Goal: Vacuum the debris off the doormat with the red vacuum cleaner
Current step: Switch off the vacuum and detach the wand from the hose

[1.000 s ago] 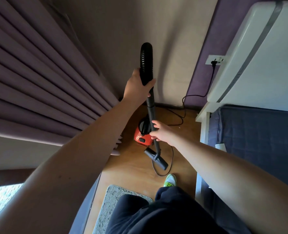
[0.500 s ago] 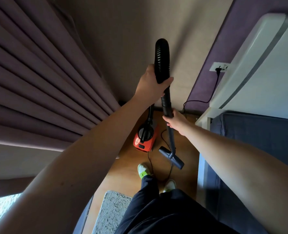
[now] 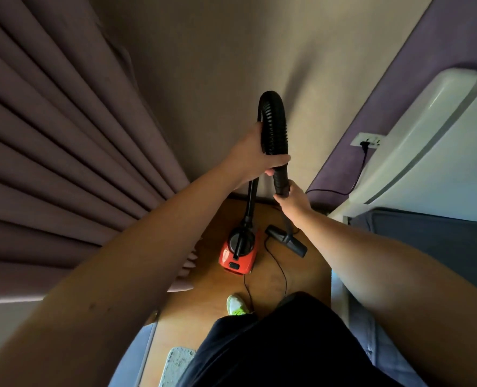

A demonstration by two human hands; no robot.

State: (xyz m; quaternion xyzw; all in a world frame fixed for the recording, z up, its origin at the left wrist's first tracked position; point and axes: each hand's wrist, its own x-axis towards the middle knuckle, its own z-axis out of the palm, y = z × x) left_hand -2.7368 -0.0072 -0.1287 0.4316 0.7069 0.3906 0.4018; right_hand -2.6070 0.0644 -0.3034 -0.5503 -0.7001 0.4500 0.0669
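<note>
On wood floor, red vacuum cleaner (image 3: pixel 238 254); both hands' fingers grip its black hose (image 3: pixel 273 127).

I can read no words, numbers or brand marks anywhere here. The red vacuum cleaner (image 3: pixel 237 254) on the floor ahead of me has a small dark patch on its near end, but no lettering on it can be made out. The white wall socket (image 3: pixel 367 140), far on my right, shows no readable marking either.
</note>
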